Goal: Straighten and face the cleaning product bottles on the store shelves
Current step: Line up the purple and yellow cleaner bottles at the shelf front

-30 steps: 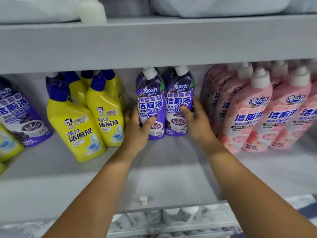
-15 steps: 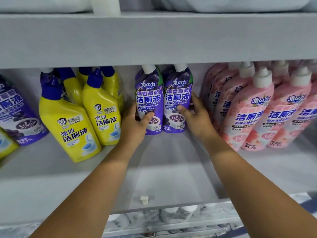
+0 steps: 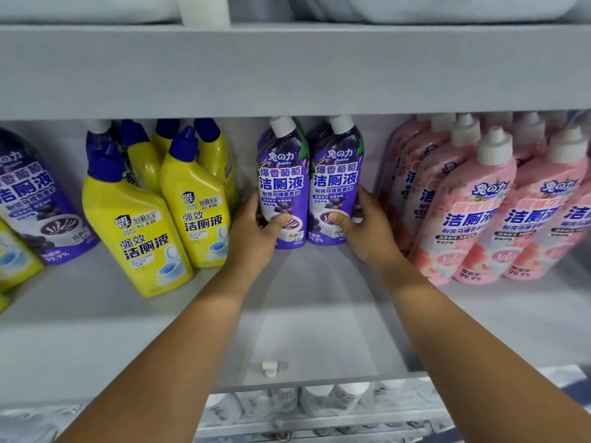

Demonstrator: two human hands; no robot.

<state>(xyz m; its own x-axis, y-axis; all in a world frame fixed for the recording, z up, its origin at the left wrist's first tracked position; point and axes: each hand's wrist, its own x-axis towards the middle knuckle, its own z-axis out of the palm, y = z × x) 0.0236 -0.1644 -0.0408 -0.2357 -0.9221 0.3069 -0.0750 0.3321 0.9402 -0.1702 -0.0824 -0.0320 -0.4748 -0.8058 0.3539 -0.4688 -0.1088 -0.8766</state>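
Two purple toilet-cleaner bottles with white caps stand side by side at the back of the grey shelf [image 3: 319, 321], labels facing me. My left hand [image 3: 256, 238] grips the lower part of the left purple bottle [image 3: 281, 180], thumb across its front. The right purple bottle [image 3: 335, 177] is gripped low down by my right hand [image 3: 364, 231], thumb on the label and fingers round its right side. Both bottles stand upright and touch each other.
Several yellow bottles with blue caps [image 3: 134, 228] stand left of my hands, some turned at angles. Pink bottles [image 3: 473, 215] fill the right side in rows. Another purple bottle [image 3: 32, 199] leans at the far left. A shelf board [image 3: 287, 68] hangs close overhead.
Both hands stayed on the two purple bottles and the pair now stands a little straighter and closer together; my view has shifted slightly right.
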